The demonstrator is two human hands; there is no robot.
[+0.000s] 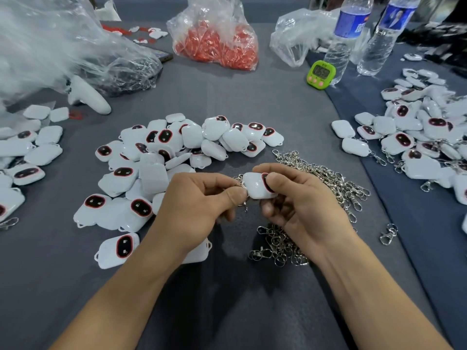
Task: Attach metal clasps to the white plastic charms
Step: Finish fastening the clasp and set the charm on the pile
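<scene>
White plastic charm [255, 185] is being pinched by the right hand [298, 198] — the left hand [199, 200] is pinching a metal clasp [239, 183] at its corner, loose clasps [328, 178] lying beneath the right hand.

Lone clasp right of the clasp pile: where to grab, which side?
Probably pinch the lone clasp across its longer hook body, coming straight down from above: it lies flat on the cloth, apart from the clasp pile, with its small ring end pointing away from the person.
</scene>
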